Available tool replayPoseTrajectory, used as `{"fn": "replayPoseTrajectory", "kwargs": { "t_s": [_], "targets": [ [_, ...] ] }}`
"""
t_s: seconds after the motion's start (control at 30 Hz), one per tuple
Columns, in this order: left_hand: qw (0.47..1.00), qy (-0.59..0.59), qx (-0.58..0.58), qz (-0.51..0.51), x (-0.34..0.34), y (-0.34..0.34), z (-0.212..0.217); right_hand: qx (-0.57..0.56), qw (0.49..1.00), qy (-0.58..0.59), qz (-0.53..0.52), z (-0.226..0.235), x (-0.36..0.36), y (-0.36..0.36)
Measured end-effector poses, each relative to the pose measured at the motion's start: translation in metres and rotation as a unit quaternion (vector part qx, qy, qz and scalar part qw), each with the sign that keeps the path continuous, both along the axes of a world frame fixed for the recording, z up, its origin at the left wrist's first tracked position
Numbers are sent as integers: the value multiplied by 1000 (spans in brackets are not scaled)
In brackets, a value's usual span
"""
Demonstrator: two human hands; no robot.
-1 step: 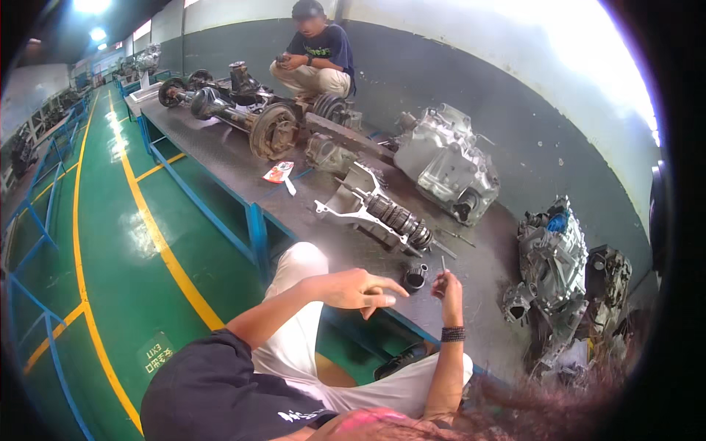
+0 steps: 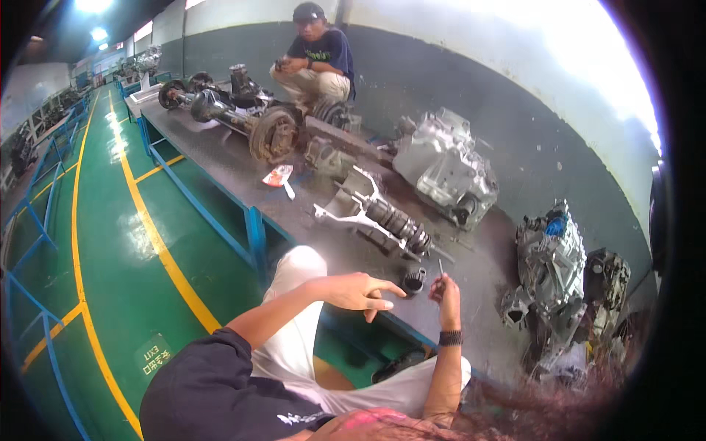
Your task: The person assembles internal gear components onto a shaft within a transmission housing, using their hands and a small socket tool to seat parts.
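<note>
My left hand (image 2: 356, 292) hovers at the table's near edge, index finger stretched forward and thumb apart, with nothing in it. Just beyond its fingertip stands a small dark hollow cylindrical part (image 2: 414, 280). On that part's right, my right hand (image 2: 446, 292) pinches a thin metal rod (image 2: 441, 267) that points upward. Farther off lies an open silver gearbox housing (image 2: 340, 213) with a gear shaft (image 2: 397, 224) in it. The hidden fingers of my right hand cannot be made out fully.
A large silver transmission case (image 2: 445, 165) lies beyond the housing. Axle parts with a rusty brake drum (image 2: 273, 136) fill the far left, where a person (image 2: 320, 55) squats. More gearboxes (image 2: 551, 257) stand at right. A red-and-white packet (image 2: 278, 176) lies near the dark table's (image 2: 213, 158) edge.
The squatting person's head has lifted. The view has shifted slightly. My hands keep nearly the same pose, and the rod stays in my right hand.
</note>
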State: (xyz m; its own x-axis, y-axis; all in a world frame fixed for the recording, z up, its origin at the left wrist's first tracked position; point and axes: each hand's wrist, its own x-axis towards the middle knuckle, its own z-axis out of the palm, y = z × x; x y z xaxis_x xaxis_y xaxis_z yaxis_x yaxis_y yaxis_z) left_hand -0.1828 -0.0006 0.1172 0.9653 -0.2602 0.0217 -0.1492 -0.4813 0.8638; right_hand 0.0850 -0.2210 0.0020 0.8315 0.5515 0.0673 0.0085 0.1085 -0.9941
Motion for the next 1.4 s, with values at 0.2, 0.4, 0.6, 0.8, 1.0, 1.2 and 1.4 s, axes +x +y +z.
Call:
{"fn": "replayPoseTrajectory", "kwargs": {
  "t_s": [0.2,0.4,0.6,0.8,1.0,1.2,1.4],
  "targets": [
    [992,-81,99,-7,100,-2,-37,-6,999,34,-37,8,-10,-7],
    [950,-239,160,125,160,16,-39,-100,988,-114,10,1,-4,4],
    [976,-171,45,131,166,27,-76,-107,983,-126,73,18,-8,18],
    [960,-186,48,204,182,18,-84,-134,984,-109,34,58,-8,33],
    [937,-31,-342,63,198,12,-86,-162,983,-87,-15,71,13,1],
    [923,-13,-368,112,213,3,-94,-94,985,-4,147,47,21,-11],
    [898,27,-409,162,216,-2,-97,-119,964,12,238,60,-30,13]
  ]
}}
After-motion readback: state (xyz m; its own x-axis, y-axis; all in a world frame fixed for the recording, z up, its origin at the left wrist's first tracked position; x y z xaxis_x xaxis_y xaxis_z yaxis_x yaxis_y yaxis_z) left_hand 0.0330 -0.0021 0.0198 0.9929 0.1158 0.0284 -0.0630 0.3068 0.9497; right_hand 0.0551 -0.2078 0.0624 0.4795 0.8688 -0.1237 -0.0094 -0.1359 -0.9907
